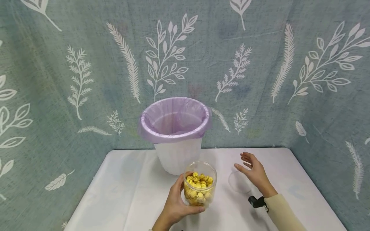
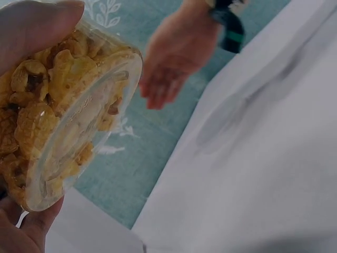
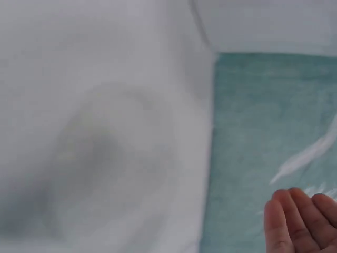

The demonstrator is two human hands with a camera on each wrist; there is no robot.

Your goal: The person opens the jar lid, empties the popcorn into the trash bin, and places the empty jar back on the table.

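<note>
A clear round jar (image 1: 213, 192) of yellow popcorn (image 1: 199, 185), its top uncovered, is gripped by my left hand (image 1: 175, 205), thumb on the near side and fingers around the left. In the left wrist view the jar is tilted, its clear base (image 2: 68, 132) showing. My right hand (image 1: 255, 173) hangs over the table, fingers loosely bent and apart from the thumb, holding nothing. Below it, a clear round lid (image 1: 239, 182) lies flat on the white table; the right wrist view shows this lid (image 3: 110, 163) faintly, with my fingertips (image 3: 299, 211) at lower right.
Behind the jar stands a white bin (image 1: 177, 155) lined with a purple bag (image 1: 173, 138) folded over its rim. A white cloth covers the table (image 1: 115, 192). Green leaf-patterned fabric (image 1: 185, 48) surrounds it at the back and sides.
</note>
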